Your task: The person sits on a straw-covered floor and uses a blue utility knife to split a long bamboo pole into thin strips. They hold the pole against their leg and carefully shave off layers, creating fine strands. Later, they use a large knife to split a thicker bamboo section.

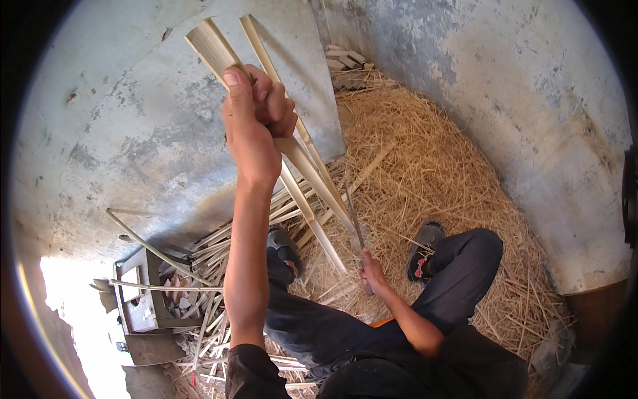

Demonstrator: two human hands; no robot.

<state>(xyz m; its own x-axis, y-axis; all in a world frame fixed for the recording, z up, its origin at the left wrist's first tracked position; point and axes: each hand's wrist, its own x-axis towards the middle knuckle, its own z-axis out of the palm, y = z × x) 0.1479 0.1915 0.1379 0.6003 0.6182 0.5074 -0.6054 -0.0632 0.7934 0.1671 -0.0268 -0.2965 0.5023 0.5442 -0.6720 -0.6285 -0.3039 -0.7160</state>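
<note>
My left hand (256, 123) is raised in the upper middle, its fingers wrapped round a pale split bamboo strip (212, 48). The strip slants down to the right, its lower end close to the knife. Beside it stand a second bamboo strip (262, 50) and another length (312, 223) that reaches toward the floor; whether my left hand grips these too, I cannot tell. Lower down, between my knees, my right hand (373, 272) is closed round the handle of a long, narrow knife (355, 216). Its dark blade points up and away from me, touching or very near the strip.
Straw-like bamboo shavings (419, 146) cover the floor ahead and right. Loose bamboo strips (209, 249) lie at the left, by an open box-like frame (159, 322). Worn grey walls (512, 100) rise on both sides. My shoes (425, 249) rest among the shavings.
</note>
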